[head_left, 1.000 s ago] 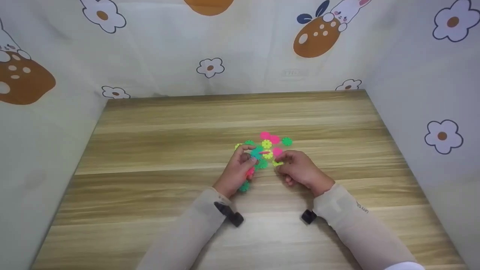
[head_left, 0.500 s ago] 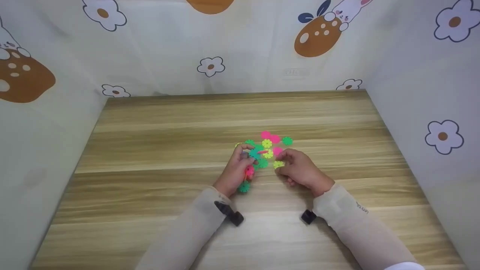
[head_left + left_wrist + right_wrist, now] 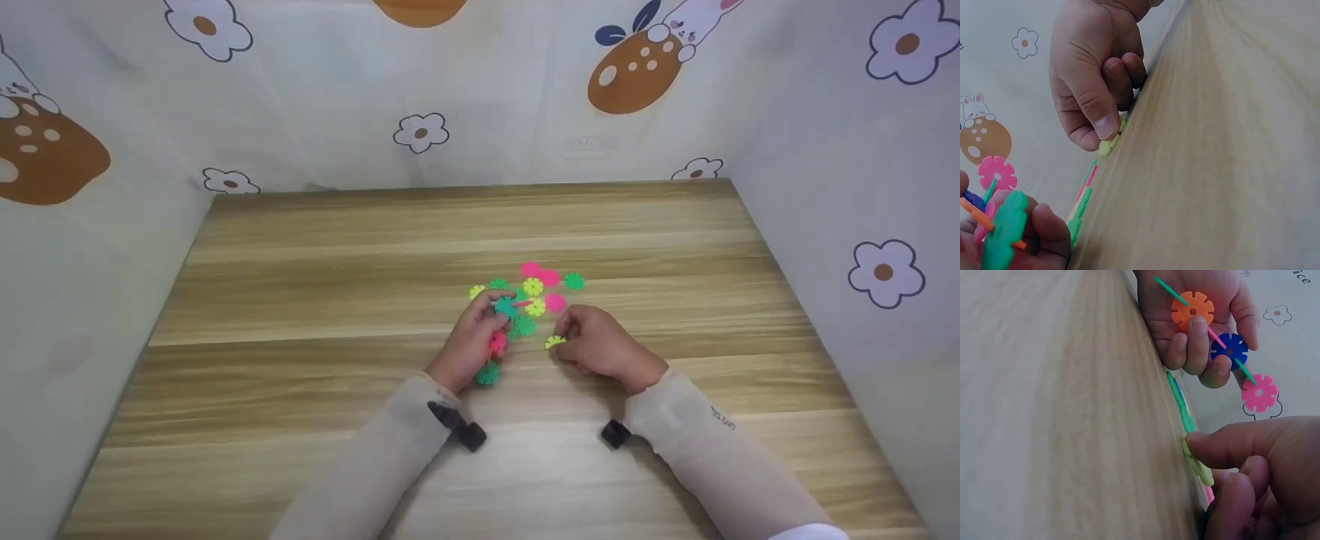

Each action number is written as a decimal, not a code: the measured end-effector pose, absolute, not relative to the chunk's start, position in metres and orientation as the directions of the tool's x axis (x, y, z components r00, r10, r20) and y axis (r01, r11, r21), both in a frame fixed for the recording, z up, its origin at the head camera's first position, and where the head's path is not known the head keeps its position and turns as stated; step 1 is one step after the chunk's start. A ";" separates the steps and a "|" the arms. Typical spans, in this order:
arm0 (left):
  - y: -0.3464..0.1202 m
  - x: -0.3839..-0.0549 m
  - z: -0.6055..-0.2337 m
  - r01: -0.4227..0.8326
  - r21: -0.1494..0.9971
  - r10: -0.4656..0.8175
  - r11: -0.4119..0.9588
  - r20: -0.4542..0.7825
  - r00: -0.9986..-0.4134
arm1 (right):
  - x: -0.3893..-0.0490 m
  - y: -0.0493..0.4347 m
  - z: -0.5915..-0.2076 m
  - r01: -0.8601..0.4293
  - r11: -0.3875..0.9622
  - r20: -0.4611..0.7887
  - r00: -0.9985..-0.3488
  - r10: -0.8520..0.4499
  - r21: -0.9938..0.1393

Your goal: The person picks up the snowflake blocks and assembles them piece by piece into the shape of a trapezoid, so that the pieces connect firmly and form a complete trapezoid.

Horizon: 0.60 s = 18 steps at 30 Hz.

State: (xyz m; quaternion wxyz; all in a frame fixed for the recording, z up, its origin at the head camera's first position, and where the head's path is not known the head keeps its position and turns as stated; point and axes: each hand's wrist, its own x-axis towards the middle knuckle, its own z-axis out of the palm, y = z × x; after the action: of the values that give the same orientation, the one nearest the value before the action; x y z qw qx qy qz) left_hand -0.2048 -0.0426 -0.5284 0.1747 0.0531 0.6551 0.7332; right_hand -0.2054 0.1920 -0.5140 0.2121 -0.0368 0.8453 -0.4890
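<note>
My left hand (image 3: 466, 346) grips a chain of interlocking snowflake discs, its fingers curled round the middle. In the right wrist view the chain shows an orange disc (image 3: 1202, 305), a blue disc (image 3: 1234, 343) and a pink disc (image 3: 1260, 392), with green and pink ones edge-on between and at the end. A green disc (image 3: 1006, 228) stands out at the chain's near end in the left wrist view. To the right, my right hand (image 3: 606, 346) pinches a yellow snowflake disc (image 3: 554, 342) between thumb and forefinger, low at the tabletop.
Loose discs lie just beyond the hands on the wooden table (image 3: 337, 420): several pink discs (image 3: 550, 277), yellow discs (image 3: 533, 286) and green discs (image 3: 574, 281). Patterned cloth walls (image 3: 495, 90) rise behind the table and along both sides.
My right hand has drawn the yellow disc a little toward me, and the disc has tilted along the way. The chain's far end in my left hand has shifted slightly left.
</note>
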 end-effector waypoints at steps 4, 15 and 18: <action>-0.043 -0.205 -0.531 -0.179 0.982 0.327 -0.058 -0.151 -0.933 | -0.206 0.193 -0.517 0.134 0.460 -0.299 -0.904 -0.307 -0.878; -0.043 -0.205 -0.530 -0.158 0.987 0.367 -0.010 -0.144 -0.919 | -0.211 0.186 -0.532 0.265 -0.189 -0.223 -0.950 -0.217 -0.945; -0.043 -0.205 -0.529 -0.158 0.987 0.376 -0.004 -0.145 -0.915 | -0.211 0.186 -0.532 0.256 -0.228 -0.214 -0.957 -0.194 -0.939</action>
State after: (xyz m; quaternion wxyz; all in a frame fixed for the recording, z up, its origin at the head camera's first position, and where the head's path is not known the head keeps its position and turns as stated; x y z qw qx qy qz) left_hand -0.2054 -0.0433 -0.5294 0.1894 0.0802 0.6797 0.7040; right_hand -0.2108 0.1860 -0.5321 0.1439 0.0257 0.6044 -0.7831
